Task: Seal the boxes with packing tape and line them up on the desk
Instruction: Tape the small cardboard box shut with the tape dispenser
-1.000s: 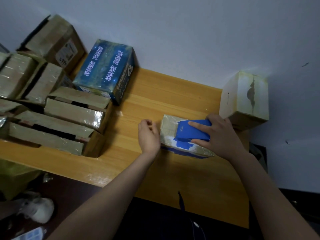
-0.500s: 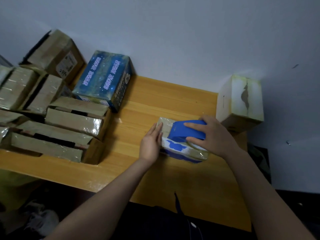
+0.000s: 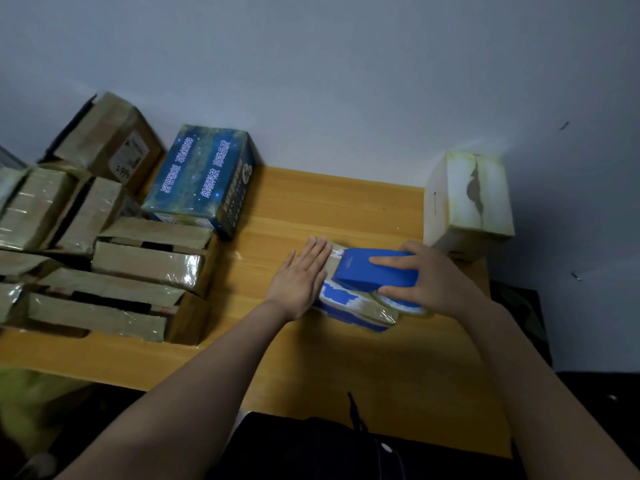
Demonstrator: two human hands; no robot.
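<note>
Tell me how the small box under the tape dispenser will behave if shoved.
The small box would probably slide easily: glossy tape wraps it and the desk looks smooth. It lies low and flat, so tipping seems unlikely. It is likely light, since the flat left hand braces its end while the right hand holds the tape dispenser on it.

The left hand (image 3: 298,282), a loose fist beside the small box (image 3: 349,303) a second ago, now lies flat with straight fingers (image 3: 317,251) against its left end, while the right hand (image 3: 429,278) brings the blue tape dispenser (image 3: 374,271) nearer that end.
</note>
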